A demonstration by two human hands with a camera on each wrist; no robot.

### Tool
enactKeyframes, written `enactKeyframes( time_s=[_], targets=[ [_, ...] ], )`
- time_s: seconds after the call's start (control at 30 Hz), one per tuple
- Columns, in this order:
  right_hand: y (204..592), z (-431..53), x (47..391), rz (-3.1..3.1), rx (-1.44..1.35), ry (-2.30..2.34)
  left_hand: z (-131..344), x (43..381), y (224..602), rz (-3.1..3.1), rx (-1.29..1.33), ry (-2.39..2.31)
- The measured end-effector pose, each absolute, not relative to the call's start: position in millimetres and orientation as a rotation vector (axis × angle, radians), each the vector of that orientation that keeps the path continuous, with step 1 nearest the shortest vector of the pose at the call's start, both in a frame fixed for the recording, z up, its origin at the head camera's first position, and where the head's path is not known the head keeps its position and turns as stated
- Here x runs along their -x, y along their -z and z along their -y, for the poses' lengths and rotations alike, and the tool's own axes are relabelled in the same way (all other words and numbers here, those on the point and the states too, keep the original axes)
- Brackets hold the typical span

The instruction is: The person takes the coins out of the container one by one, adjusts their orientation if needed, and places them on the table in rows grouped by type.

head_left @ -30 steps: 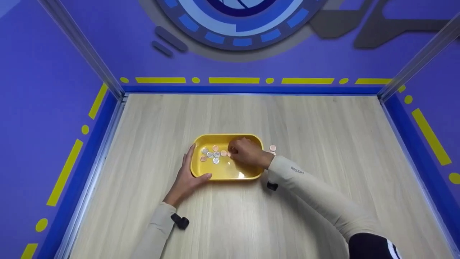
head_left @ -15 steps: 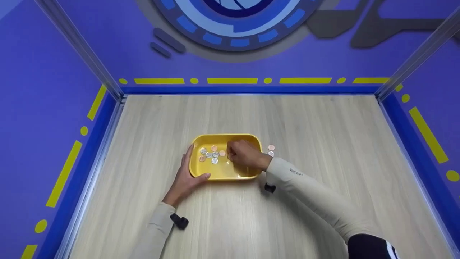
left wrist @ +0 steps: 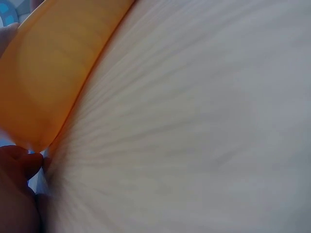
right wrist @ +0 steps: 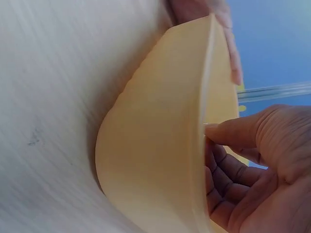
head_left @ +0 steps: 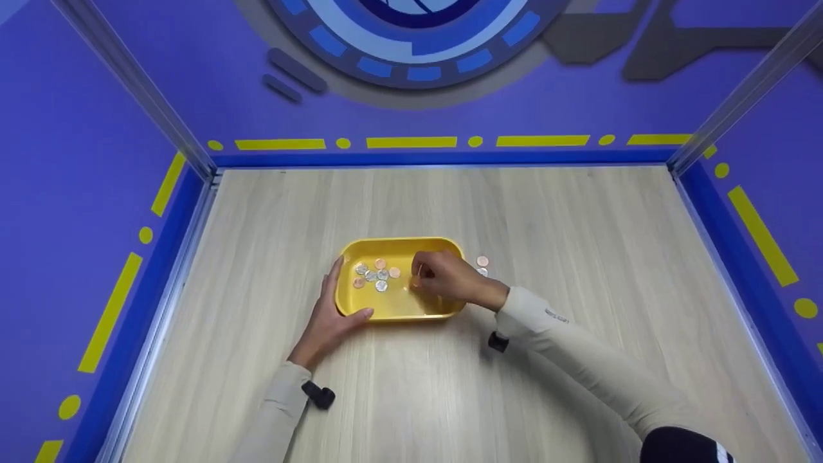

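Note:
A yellow tray sits on the table with several coins spread over its left half, some copper and some silver. My left hand grips the tray's left end, fingers along the outer wall and thumb at the front rim. Inside the right half, my right hand has its thumb and fingertips together on a copper coin, mostly hidden by the fingers. From the right wrist view, that hand reaches over the rim of the tray, its other fingers curled.
Right of the tray, a copper coin and a silver coin lie on the wooden table, the latter partly covered by my wrist. Blue walls with yellow marks enclose the table's back and sides.
The copper coin under my right fingertips is lifted from the row of coins, and my right hand and forearm have shifted slightly right. My left hand keeps its hold on the tray.

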State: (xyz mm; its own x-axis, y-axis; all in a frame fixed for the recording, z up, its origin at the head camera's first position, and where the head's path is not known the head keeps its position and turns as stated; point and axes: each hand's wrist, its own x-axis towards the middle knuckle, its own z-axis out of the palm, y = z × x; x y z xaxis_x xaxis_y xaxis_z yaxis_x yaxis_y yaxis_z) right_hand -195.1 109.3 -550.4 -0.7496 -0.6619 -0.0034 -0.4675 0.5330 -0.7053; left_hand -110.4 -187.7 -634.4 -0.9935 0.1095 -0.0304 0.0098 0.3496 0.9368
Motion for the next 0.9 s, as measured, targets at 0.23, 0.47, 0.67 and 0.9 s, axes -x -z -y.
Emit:
enactKeyframes(
  time_s=[0.23,0.47,0.67,0.9],
  targets=[
    [543.3,-128.4,190.2,-2.516,0.855,1.139,188.4,110.6,633.4,-2.512,-0.126,-1.743],
    [540.9,-148.7,189.3,-2.506,0.819,1.298,186.3,110.6,634.1,-2.503,-0.129,-1.76],
    [541.1,-166.8,189.7,-2.512,0.712,1.393,186.2,112.7,632.5,-2.506,-0.143,-1.758],
    [544.5,-186.6,191.2,-2.524,0.595,1.463,188.0,109.9,634.3,-2.497,-0.127,-1.764]
  ],
)
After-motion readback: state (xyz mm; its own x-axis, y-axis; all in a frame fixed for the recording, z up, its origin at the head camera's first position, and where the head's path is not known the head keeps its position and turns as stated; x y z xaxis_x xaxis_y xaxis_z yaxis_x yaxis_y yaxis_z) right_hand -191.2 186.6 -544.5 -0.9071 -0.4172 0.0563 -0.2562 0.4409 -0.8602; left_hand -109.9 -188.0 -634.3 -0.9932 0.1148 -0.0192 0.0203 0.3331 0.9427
